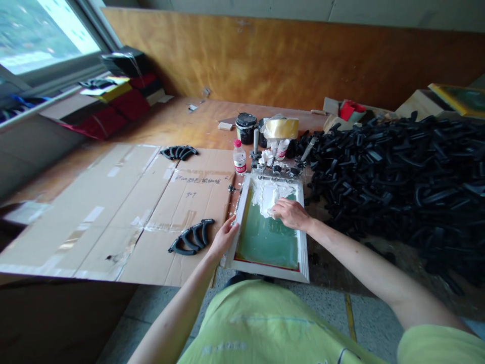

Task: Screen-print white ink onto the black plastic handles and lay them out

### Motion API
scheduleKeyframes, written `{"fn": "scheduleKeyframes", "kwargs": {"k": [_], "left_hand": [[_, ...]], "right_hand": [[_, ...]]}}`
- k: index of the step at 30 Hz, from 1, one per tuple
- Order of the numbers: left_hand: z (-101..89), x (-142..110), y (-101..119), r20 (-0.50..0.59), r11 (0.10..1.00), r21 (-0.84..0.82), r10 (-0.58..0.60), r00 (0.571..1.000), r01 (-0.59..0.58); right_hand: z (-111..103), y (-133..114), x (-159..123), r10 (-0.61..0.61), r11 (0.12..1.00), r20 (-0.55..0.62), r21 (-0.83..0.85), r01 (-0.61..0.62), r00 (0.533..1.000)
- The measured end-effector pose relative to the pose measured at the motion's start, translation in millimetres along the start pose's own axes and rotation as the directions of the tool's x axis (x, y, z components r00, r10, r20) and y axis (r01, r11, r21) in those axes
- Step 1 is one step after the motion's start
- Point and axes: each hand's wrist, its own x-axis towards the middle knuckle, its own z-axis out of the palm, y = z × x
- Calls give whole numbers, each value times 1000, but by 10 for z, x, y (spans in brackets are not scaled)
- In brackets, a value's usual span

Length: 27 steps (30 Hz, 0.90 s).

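A silk-screen frame [305, 263] with a green mesh [265, 242] lies in front of me, fixed at its far end to a metal hinge clamp [276, 174]. White ink [261, 194] is smeared thickly over the far part of the mesh. My left hand [226, 236] grips the frame's left edge, fingers partly out of sight beside it. Over the inked area, my right hand [291, 214] is closed in a pinch at the edge of the white smear. Something white shows at its fingertips, but I cannot tell it from the ink.
Flattened cardboard [113, 217] covers the left, bearing black curved plastic parts [191, 237]. A large heap of black plastic pieces [397, 182] fills the right. Behind the frame stand a red-capped bottle [239, 159], a black tub [246, 129] and a tape roll [281, 128].
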Motion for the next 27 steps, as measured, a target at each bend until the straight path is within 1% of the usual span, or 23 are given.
{"fn": "scheduleKeyframes", "kwargs": {"k": [1,3,5,6,8,10,12,13,15,16,19,21,22,23,24,26,27], "left_hand": [[0,6,-13,0,1000,-1,-4,1000,4],[-2,12,-26,8,1000,-1,-13,1000,13],[-3,3,-14,15,1000,-11,-16,1000,16],[-1,-9,0,17,1000,-20,-17,1000,18],[7,-41,38,15,999,-38,-23,1000,23],[19,-75,77,9,999,-45,-27,1000,28],[27,-105,121,2,999,-40,-29,1000,30],[26,-119,149,2,999,-41,-30,1000,30],[8,-156,238,18,998,-55,-36,999,37],[-10,-183,303,29,998,-54,-39,999,40],[-89,-295,578,73,999,-28,-39,997,41],[-134,-369,800,108,999,-36,-24,994,28],[-144,-392,913,123,998,-54,-9,992,16],[-143,-402,1023,125,997,-77,15,992,-6],[-131,-393,1131,112,993,-104,59,992,-47],[-75,-322,1342,49,968,-159,204,978,-194],[-37,-263,1445,9,943,-180,287,958,-280]], "right_hand": [[-27,25,-1,-14,1000,17,17,14,1000],[-39,68,48,32,999,8,34,-32,999],[25,65,81,106,994,-65,26,-105,992],[79,42,67,118,993,-109,18,-117,987],[188,-30,-25,77,997,-165,11,-76,983],[241,-91,-140,15,1000,-162,24,-11,987],[203,-96,-164,12,998,-141,59,-3,990],[156,-73,-119,41,997,-140,77,-30,989],[31,17,79,142,987,-162,101,-127,977],[-39,79,210,205,976,-177,104,-189,963],[-255,317,540,383,923,-195,97,-371,903],[-391,516,574,464,886,-220,113,-451,858],[-447,623,519,499,866,-251,136,-480,829],[-487,728,423,542,840,-291,169,-516,788],[-506,821,297,599,800,-329,203,-564,730],[-459,939,9,712,697,-354,253,-671,606],[-389,948,-124,749,657,-337,260,-708,571]]}}
